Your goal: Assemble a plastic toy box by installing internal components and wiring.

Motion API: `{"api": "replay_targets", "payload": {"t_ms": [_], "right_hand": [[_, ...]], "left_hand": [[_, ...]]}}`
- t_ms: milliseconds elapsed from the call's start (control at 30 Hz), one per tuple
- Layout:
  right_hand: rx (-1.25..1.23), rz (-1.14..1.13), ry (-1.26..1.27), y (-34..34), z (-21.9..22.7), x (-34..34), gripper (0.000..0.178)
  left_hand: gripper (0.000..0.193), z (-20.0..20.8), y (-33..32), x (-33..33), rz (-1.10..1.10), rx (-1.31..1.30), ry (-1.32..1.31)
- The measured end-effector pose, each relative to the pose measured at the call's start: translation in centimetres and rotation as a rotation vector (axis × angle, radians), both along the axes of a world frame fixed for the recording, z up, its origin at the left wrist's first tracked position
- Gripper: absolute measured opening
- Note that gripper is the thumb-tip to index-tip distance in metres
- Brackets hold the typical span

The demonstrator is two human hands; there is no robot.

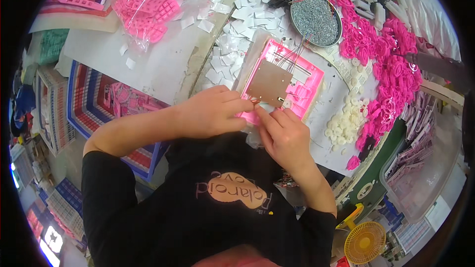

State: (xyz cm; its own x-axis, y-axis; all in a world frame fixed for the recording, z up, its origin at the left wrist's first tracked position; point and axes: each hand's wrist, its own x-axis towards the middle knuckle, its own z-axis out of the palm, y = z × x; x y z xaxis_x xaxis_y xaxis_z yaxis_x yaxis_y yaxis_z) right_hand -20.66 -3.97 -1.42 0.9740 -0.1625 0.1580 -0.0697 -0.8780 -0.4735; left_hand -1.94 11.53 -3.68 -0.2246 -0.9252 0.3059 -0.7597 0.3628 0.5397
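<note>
Head: pink casing (312,85), long axis up-right

Case (305,80) on tabletop (153,64), board (269,83) lying on the case. Bowl (324,45) containing screws (315,19) positioned behind and right. Washers (347,117) to the case's right; rings (393,71) farther right. Paper squares (247,16) left of and behind the case. Basket (78,100) left, below tabletop.

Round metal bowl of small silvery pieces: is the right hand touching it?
Apart: head view shows the right hand at the near edge of the pink plastic casing and the metal bowl beyond its far edge.
</note>
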Motion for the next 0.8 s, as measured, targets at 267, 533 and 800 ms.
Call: {"api": "replay_targets", "payload": {"t_ms": [267, 533, 800], "right_hand": [[-0.032, -0.01, -0.017, -0.2, -0.6, 0.1, 0.038], [-0.079, 0.017, -0.008, -0.1, -0.3, 0.1, 0.039], [-0.107, -0.001, 0.072, 0.6, -0.2, 0.6, 0.047]], "left_hand": [[0.016, -1.4, -0.7, 1.1, 0.054, 0.091, 0.498], [0.013, -1.1, -3.3, 0.4, 0.46, 0.284, 1.383], [0.009, -0.3, -3.2, 0.7, 0.35, 0.249, 0.926]]}}
